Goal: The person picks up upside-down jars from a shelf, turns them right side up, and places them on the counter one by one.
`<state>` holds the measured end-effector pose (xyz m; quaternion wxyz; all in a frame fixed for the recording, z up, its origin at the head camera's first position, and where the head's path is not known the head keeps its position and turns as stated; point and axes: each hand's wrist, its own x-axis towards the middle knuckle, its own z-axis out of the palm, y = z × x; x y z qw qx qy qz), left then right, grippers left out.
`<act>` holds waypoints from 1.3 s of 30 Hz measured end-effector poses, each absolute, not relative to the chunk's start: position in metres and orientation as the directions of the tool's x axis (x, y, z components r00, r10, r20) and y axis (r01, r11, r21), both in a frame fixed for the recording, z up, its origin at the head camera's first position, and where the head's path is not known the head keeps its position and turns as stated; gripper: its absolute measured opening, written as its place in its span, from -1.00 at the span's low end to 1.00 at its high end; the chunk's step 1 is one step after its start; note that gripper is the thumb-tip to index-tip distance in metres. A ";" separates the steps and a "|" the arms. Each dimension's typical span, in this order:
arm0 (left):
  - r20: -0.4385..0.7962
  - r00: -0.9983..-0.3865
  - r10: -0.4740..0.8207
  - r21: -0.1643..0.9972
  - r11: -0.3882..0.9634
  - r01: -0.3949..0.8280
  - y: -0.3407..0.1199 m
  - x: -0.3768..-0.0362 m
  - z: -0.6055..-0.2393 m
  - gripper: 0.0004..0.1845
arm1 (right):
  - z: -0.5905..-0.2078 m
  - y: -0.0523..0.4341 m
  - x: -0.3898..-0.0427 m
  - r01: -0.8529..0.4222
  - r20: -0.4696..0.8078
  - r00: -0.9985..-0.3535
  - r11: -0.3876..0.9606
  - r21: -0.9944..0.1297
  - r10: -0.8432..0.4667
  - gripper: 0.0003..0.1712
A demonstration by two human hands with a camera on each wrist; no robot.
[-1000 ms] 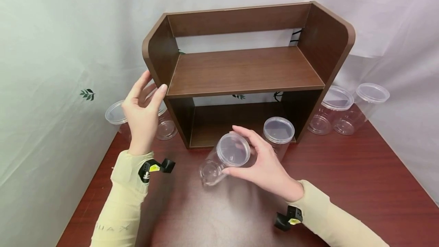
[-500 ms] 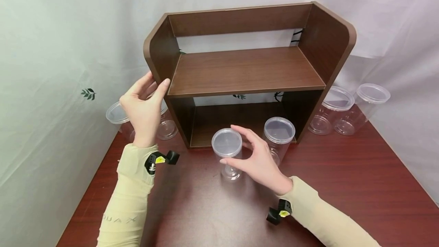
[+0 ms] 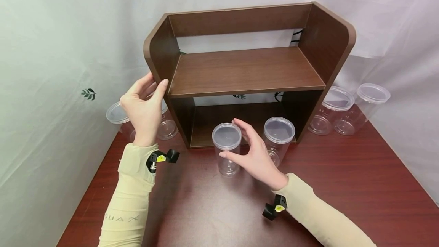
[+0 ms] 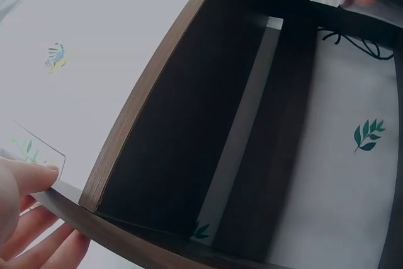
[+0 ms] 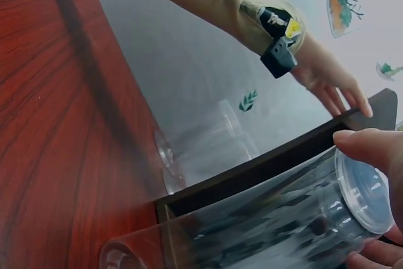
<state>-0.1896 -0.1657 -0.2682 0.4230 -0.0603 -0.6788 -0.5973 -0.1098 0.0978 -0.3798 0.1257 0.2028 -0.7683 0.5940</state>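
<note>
A clear plastic jar (image 3: 226, 151) with a lid stands upright on the red-brown table (image 3: 343, 186), just in front of the lower opening of the brown wooden shelf (image 3: 243, 69). My right hand (image 3: 230, 138) grips this jar from its right side, thumb low and fingers behind the lid. The right wrist view shows the same jar (image 5: 271, 218) with my fingertips (image 5: 371, 146) at its lid. My left hand (image 3: 156, 81) pinches the front edge of the shelf's left side panel (image 4: 157, 124), thumb in front and fingers (image 4: 25, 181) outside.
A second lidded jar (image 3: 278, 130) stands right of the held one, by the shelf's right leg. Two jars (image 3: 116, 113) stand left of the shelf behind my left hand, and two more (image 3: 337, 106) to its right. White cloth (image 3: 51, 48) hangs around the table.
The jar in my right hand has gone from tilted to upright and moved forward toward the lower shelf opening. My left hand has settled onto the side panel's edge.
</note>
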 end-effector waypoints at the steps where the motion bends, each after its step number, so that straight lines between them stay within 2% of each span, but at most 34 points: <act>1: 0.649 -0.634 -0.421 0.758 0.284 0.587 -0.166 -0.190 -0.269 -0.68 | -0.379 0.098 -0.109 -0.470 0.442 -0.882 0.235 -0.851 -0.162 0.08; 8: 0.663 -0.624 -0.413 0.747 0.308 0.589 -0.168 -0.191 -0.270 -0.68 | -0.365 0.099 -0.096 -0.572 0.543 -0.820 0.272 -0.774 -0.182 0.21; 16: 0.673 -0.617 -0.408 0.738 0.316 0.596 -0.169 -0.192 -0.270 -0.68 | -0.319 0.098 -0.065 -0.637 0.607 -0.771 0.210 -0.742 -0.194 0.11; 25: 0.673 -0.621 -0.401 0.739 0.333 0.586 -0.171 -0.193 -0.271 -0.66 | -0.304 0.112 -0.054 -0.690 0.670 -0.722 0.105 -0.717 -0.169 0.00; 34: 0.674 -0.627 -0.391 0.739 0.333 0.586 -0.170 -0.187 -0.270 -0.65 | -0.303 0.141 -0.057 -0.749 0.748 -0.662 -0.004 -0.663 -0.040 -0.25; 39: 0.679 -0.635 -0.369 0.734 0.346 0.584 -0.163 -0.170 -0.259 -0.66 | -0.311 0.170 -0.066 -0.734 0.729 -0.679 -0.040 -0.678 0.084 -0.29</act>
